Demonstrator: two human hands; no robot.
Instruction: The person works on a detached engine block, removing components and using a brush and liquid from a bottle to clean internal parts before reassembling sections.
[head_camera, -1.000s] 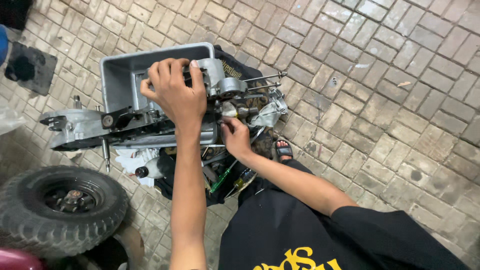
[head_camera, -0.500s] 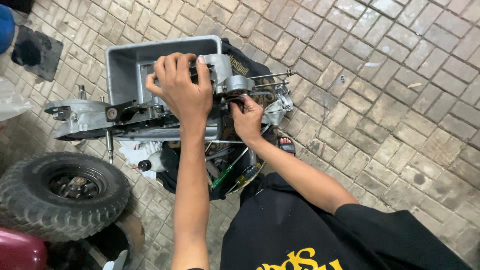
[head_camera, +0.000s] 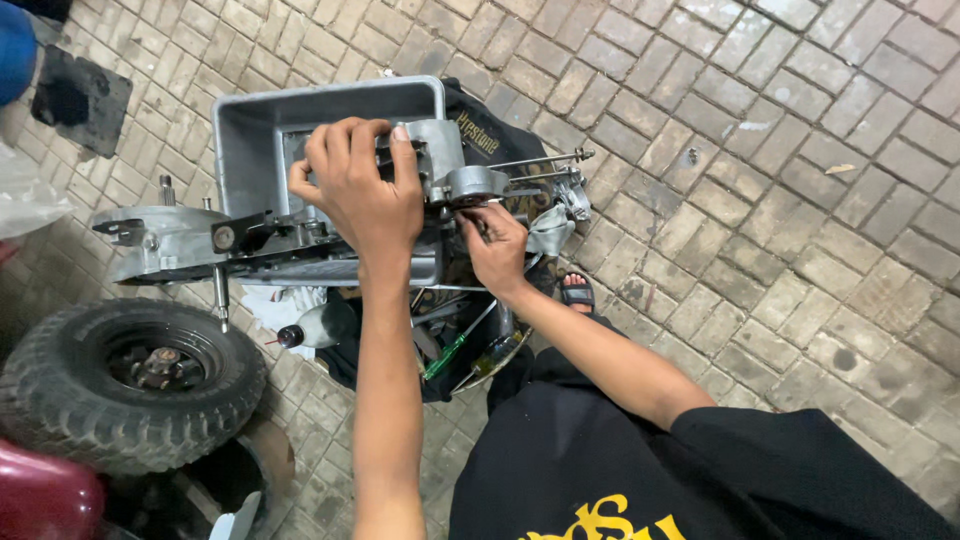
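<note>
A grey metal engine block (head_camera: 300, 245) rests over a grey plastic tub (head_camera: 300, 115) on a brick floor. My left hand (head_camera: 362, 190) lies on top of the engine, fingers curled over its upper casing and gripping it. My right hand (head_camera: 495, 245) reaches in at the engine's right side, just below a round silver cover (head_camera: 475, 183), with fingertips pinched on a small part I cannot make out. Thin metal rods (head_camera: 545, 160) stick out to the right of the engine.
A black knobbly tyre on its wheel (head_camera: 125, 380) lies at the lower left. A green-handled screwdriver (head_camera: 445, 355) and a small dark bottle (head_camera: 300, 332) lie under the engine. A dark cloth (head_camera: 490, 125) sits behind it. A sandalled foot (head_camera: 577, 292) shows beside my right forearm.
The view has shifted slightly. My left hand stays on top of the engine. My right hand has kept working at the same spot on the engine's right side.
</note>
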